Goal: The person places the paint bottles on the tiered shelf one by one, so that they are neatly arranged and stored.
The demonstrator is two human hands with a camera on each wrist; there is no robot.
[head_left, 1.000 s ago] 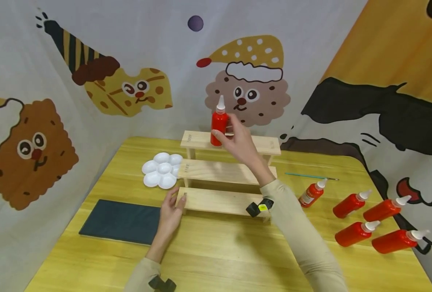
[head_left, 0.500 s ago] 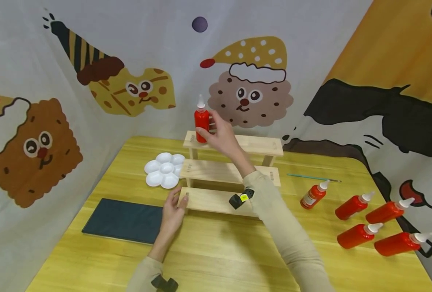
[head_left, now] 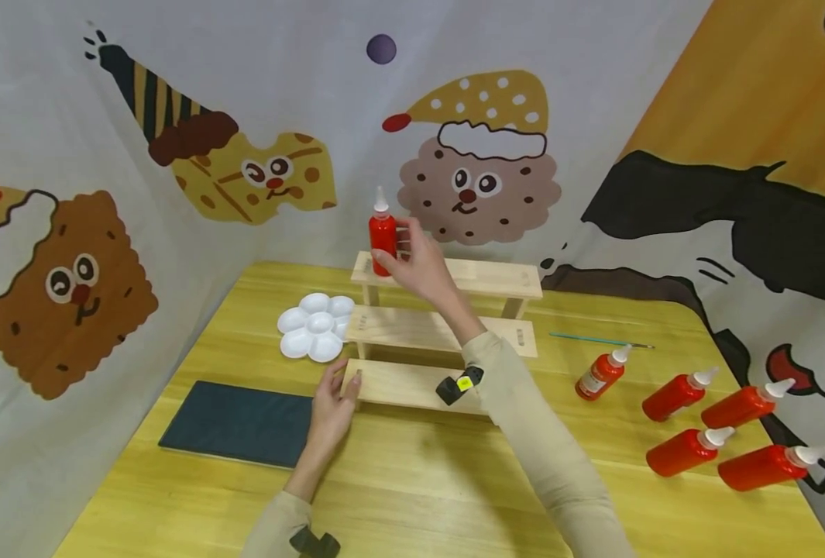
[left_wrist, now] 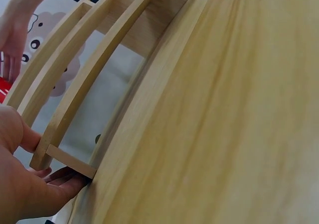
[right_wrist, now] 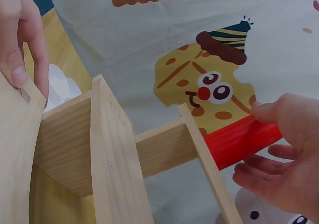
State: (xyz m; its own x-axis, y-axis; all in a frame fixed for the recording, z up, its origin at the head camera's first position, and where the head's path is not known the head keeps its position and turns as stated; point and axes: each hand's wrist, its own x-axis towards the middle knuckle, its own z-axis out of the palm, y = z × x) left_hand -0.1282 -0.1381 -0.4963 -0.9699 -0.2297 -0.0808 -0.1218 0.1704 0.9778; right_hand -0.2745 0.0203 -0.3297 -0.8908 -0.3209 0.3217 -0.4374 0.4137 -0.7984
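Note:
A red bottle point(head_left: 383, 242) with a white nozzle stands upright at the left end of the top tier of a wooden three-tier rack point(head_left: 440, 329). My right hand point(head_left: 422, 267) has its thumb and fingers round the bottle from the right; the right wrist view shows the bottle's base point(right_wrist: 234, 147) at the top board and the hand point(right_wrist: 286, 154) around its upper part. My left hand point(head_left: 331, 407) grips the left end of the lowest tier. In the left wrist view, thumb and fingers of that hand point(left_wrist: 30, 179) lie on either side of the board's end.
Several red bottles point(head_left: 673, 397) lie or stand at the right of the table point(head_left: 412, 496). A thin brush point(head_left: 600, 339) lies behind them. Left of the rack are a white flower-shaped palette point(head_left: 319, 323) and a dark flat board point(head_left: 238, 422). A printed cloth hangs behind.
My right hand has moved left along the top tier with the red bottle, then slightly down, the bottle coming to the tier's left end. My left hand has kept its place on the rack.

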